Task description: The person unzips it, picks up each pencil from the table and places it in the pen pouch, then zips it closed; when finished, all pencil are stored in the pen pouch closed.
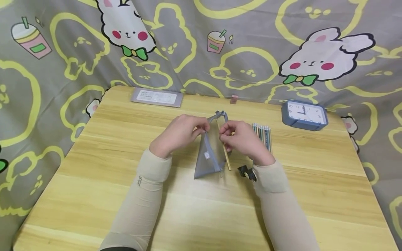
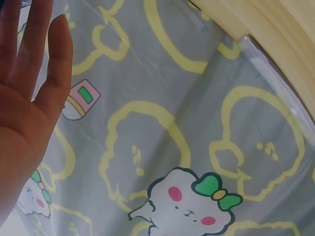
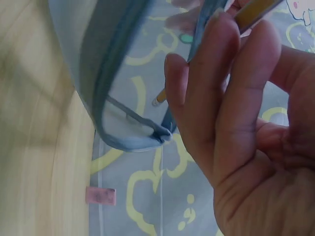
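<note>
A grey-blue mesh zip pouch (image 1: 205,166) stands tilted on the table with its top spread apart. My left hand (image 1: 180,134) pinches the pouch's left edge between thumb and forefinger. In the left wrist view the left hand (image 2: 29,103) shows its palm and some fingers; the pouch is out of that view. My right hand (image 1: 241,137) holds a yellow pencil (image 1: 227,159) at the pouch's opening. The right wrist view has the right hand (image 3: 236,113) around the pencil (image 3: 256,14), beside the pouch's zip edge (image 3: 118,54).
Several striped pencils (image 1: 263,134) lie right of my right hand. A black clip-like object (image 1: 246,172) is by the right cuff, partly hidden. Farther back are a blue clock (image 1: 304,115), a flat labelled packet (image 1: 157,97) and a small reddish piece (image 1: 233,99). A patterned curtain (image 1: 188,69) hangs behind.
</note>
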`<action>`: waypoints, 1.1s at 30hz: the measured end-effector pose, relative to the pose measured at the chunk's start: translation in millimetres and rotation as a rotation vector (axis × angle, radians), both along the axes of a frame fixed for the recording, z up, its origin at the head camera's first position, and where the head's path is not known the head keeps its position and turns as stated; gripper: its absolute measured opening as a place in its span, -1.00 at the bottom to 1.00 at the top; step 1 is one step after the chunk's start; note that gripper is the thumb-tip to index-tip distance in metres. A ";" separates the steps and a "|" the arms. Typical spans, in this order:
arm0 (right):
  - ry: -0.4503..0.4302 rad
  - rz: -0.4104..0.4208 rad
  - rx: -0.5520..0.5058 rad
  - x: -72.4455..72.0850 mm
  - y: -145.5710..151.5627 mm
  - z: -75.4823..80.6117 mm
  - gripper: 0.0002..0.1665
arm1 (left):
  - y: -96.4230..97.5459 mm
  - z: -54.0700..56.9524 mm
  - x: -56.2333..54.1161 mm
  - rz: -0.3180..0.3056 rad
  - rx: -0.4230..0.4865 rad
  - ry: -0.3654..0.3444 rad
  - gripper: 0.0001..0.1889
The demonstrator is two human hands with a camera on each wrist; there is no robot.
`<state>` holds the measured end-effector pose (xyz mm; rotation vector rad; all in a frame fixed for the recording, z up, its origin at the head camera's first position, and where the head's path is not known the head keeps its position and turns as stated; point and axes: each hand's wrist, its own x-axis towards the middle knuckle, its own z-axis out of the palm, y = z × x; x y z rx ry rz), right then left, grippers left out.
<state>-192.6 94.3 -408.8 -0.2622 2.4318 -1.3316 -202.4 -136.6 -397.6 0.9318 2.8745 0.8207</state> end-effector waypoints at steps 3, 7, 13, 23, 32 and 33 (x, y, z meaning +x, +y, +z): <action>0.015 -0.013 0.024 1.0 -1.7 0.6 -0.83 | 0.4 0.8 0.7 -0.005 0.004 -0.004 -0.93; 0.026 -0.039 0.035 1.7 -4.0 0.5 -0.87 | -0.3 0.8 0.7 -0.007 0.011 -0.005 -0.93; 0.055 -0.088 0.070 3.6 -8.3 -2.3 -0.91 | -0.1 0.6 1.4 -0.025 0.028 -0.003 -0.94; 0.084 -0.123 0.119 -1.7 20.5 6.9 -0.82 | -1.4 -0.6 1.2 -0.027 0.040 -0.018 -0.92; 0.317 -0.231 0.304 -11.7 95.6 4.1 -0.76 | -1.7 -0.5 0.5 0.003 0.033 -0.054 -0.91; 0.341 -0.252 0.332 -12.2 105.6 1.6 -0.76 | -1.6 -0.2 0.6 0.008 0.031 -0.059 -0.90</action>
